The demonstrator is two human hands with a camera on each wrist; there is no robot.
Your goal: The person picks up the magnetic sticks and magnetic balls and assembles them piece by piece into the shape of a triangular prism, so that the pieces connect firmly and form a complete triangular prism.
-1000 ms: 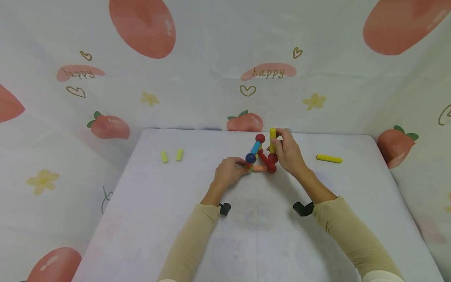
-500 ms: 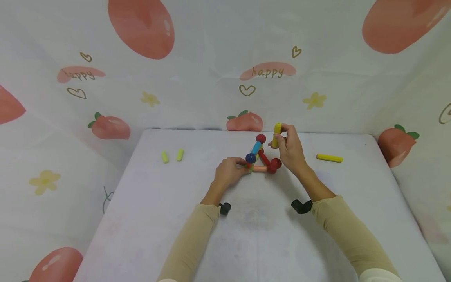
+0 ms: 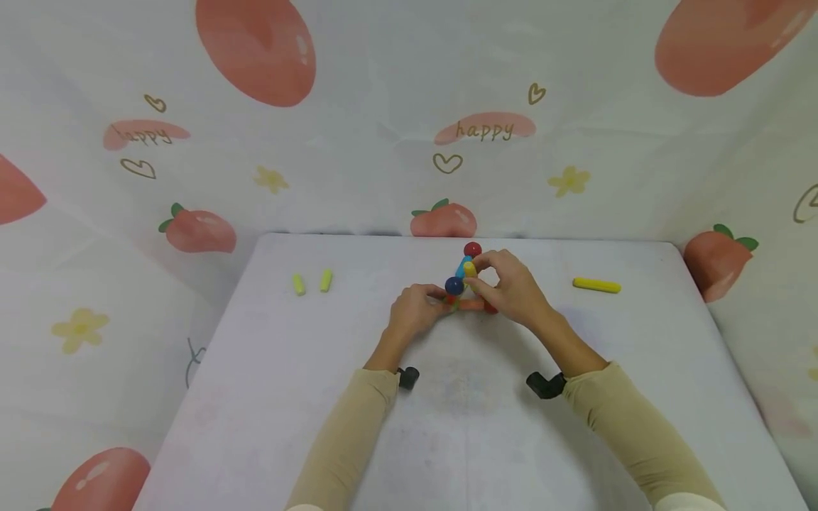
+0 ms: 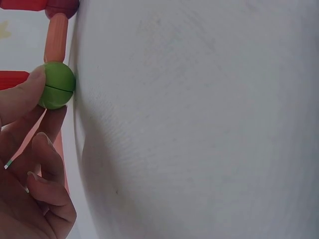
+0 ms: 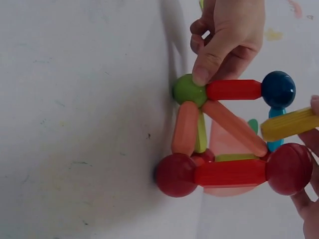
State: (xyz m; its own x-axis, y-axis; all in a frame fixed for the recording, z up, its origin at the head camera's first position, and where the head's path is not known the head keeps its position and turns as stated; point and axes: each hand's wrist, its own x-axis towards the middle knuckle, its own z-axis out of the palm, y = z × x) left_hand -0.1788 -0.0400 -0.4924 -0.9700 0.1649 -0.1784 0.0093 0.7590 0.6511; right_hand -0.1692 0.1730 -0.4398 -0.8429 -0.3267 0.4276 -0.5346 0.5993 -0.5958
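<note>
A frame of coloured rods and balls, a magnetic stick-and-ball set by its look, stands on the table. My left hand (image 3: 414,311) pinches its green ball (image 4: 59,85) at the base between thumb and fingers. An upright red rod (image 5: 234,90) joins that ball to a dark blue ball (image 5: 278,89) on top. My right hand (image 3: 514,289) pinches a yellow rod (image 5: 289,124), tilted, its free end near the light blue rod (image 3: 461,268). Right fingers lie close by the upper red ball (image 5: 289,169); whether they touch it I cannot tell. In the head view this hand hides part of the frame.
Two short yellow-green rods (image 3: 299,284) lie at the table's left. A longer yellow rod (image 3: 597,285) lies to the right. The table (image 3: 460,440) meets a patterned cloth (image 3: 358,142) at its back edge.
The right hand first lifted the yellow rod off the red ball, which tipped right. It then came down and left, bringing the rod near the blue ball. The left hand kept its place.
</note>
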